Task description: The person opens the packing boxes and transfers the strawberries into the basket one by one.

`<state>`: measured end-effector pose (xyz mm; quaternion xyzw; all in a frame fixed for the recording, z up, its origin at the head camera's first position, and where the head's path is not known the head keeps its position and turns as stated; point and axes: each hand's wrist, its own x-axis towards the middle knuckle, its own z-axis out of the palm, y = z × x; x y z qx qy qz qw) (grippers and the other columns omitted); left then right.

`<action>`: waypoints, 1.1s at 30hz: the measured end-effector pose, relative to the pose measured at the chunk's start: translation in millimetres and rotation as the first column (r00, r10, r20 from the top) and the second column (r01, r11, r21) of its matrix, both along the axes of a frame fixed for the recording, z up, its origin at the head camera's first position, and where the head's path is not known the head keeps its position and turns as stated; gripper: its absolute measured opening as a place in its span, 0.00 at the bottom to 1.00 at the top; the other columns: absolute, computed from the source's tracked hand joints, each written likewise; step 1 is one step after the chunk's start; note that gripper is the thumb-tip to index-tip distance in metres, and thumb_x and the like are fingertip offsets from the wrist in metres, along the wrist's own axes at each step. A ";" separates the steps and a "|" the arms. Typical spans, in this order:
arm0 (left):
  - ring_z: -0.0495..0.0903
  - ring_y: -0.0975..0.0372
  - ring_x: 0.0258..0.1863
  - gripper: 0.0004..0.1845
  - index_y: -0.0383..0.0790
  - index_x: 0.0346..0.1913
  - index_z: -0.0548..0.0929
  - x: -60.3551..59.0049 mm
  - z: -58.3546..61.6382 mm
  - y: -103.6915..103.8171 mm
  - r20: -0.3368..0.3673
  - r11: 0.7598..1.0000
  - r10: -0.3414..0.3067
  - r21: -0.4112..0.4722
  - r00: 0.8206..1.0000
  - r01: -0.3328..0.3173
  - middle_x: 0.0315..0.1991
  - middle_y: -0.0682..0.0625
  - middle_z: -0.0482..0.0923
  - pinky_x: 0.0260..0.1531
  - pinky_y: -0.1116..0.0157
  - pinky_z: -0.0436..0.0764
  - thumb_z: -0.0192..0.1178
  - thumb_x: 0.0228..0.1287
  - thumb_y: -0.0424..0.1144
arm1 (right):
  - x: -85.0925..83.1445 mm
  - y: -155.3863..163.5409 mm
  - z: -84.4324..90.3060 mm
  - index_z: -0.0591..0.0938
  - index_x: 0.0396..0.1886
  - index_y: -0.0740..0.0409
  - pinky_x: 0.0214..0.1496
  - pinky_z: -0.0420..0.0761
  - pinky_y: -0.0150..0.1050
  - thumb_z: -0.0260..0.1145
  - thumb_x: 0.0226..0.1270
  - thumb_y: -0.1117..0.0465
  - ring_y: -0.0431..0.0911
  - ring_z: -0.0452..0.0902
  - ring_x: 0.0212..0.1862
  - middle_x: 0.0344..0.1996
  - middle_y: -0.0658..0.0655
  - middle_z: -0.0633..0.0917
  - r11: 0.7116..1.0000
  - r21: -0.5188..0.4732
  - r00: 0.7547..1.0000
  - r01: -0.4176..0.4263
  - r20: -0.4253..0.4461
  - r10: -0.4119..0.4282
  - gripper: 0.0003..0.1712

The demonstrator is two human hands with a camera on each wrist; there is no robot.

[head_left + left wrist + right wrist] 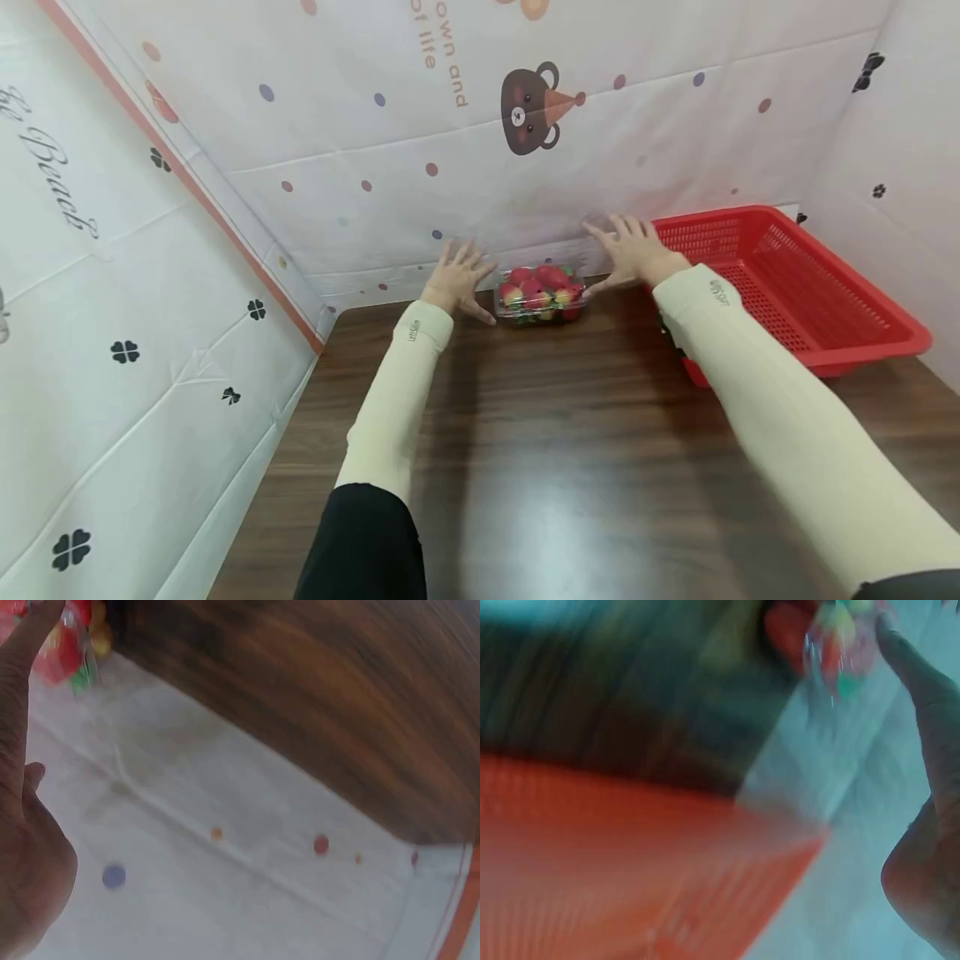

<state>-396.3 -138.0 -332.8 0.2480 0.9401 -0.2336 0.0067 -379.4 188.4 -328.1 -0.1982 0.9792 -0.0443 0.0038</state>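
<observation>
Fingers spread wide and holding nothing, a person's left grip [456,282] and right grip [632,252] flank a strawberry box [540,296] at the far edge of the bench [525,417], its long axis running between them; neither looks clearly nearer.

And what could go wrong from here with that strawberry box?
1. The clear strawberry box sits near the far edge of the table, so a nudge might push it into the patterned cloth.
2. The left hand and right hand flank it; uneven pressure could twist it.
3. The right sleeve overlaps the red basket in the head view, so it might bump it.
</observation>
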 end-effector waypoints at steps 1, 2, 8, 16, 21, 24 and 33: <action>0.35 0.49 0.85 0.64 0.56 0.83 0.49 -0.7 -5.3 4.3 0.003 1.000 0.000 0.002 1.000 0.000 0.84 0.47 0.46 0.80 0.43 0.36 0.62 0.47 0.81 | -0.8 -6.9 -7.7 0.45 0.83 0.54 0.76 0.43 0.74 0.75 0.49 0.27 0.75 0.40 0.79 0.80 0.75 0.44 1.000 -0.019 1.000 -0.007 0.005 0.008 0.75; 0.39 0.50 0.84 0.62 0.56 0.82 0.52 -1.5 -10.7 8.3 0.001 1.000 -0.006 0.000 1.000 0.006 0.84 0.47 0.49 0.81 0.44 0.38 0.63 0.48 0.80 | -1.4 -14.9 -15.7 0.46 0.83 0.57 0.76 0.44 0.74 0.76 0.49 0.29 0.75 0.41 0.79 0.79 0.76 0.45 0.999 -0.037 1.000 -0.016 0.012 0.016 0.74; 0.75 0.53 0.68 0.37 0.44 0.63 0.80 -4.2 -37.6 25.5 0.017 0.996 -0.064 0.067 0.998 0.063 0.62 0.47 0.82 0.75 0.52 0.63 0.65 0.61 0.68 | 4.7 -62.8 -68.3 0.43 0.81 0.70 0.78 0.51 0.69 0.69 0.65 0.38 0.76 0.38 0.79 0.79 0.78 0.40 0.953 -0.299 0.988 0.046 0.157 0.002 0.65; 0.83 0.51 0.58 0.31 0.41 0.61 0.78 -1.0 -48.3 24.8 0.037 0.988 -0.034 0.154 0.999 0.028 0.53 0.42 0.86 0.64 0.52 0.77 0.60 0.69 0.62 | 6.4 -82.0 -104.4 0.42 0.82 0.68 0.74 0.59 0.70 0.61 0.75 0.41 0.72 0.35 0.81 0.81 0.74 0.37 0.890 -0.437 0.990 0.132 0.095 -0.100 0.56; 0.83 0.50 0.58 0.30 0.38 0.66 0.73 -0.7 -49.3 24.7 0.075 0.987 -0.014 0.161 0.997 0.001 0.54 0.40 0.85 0.64 0.52 0.77 0.57 0.75 0.57 | 2.6 -80.3 -106.9 0.39 0.83 0.65 0.72 0.62 0.71 0.62 0.74 0.40 0.70 0.32 0.81 0.81 0.72 0.34 0.892 -0.433 0.990 0.130 0.108 -0.091 0.58; 0.83 0.50 0.59 0.32 0.32 0.71 0.67 1.0 -45.8 31.2 0.099 0.986 0.009 0.166 0.995 -0.026 0.57 0.40 0.84 0.61 0.54 0.80 0.55 0.76 0.52 | 0.4 -78.2 -103.2 0.39 0.83 0.65 0.72 0.62 0.70 0.63 0.74 0.41 0.69 0.32 0.82 0.81 0.71 0.34 0.897 -0.422 0.990 0.132 0.106 -0.096 0.58; 0.86 0.49 0.54 0.32 0.31 0.70 0.69 5.7 -51.9 32.2 0.130 0.983 0.018 0.179 0.991 -0.042 0.53 0.40 0.85 0.55 0.53 0.84 0.53 0.76 0.52 | 4.5 -75.2 -107.7 0.39 0.83 0.64 0.69 0.65 0.73 0.59 0.76 0.40 0.68 0.33 0.82 0.82 0.71 0.34 0.918 -0.375 0.988 0.127 0.126 -0.085 0.56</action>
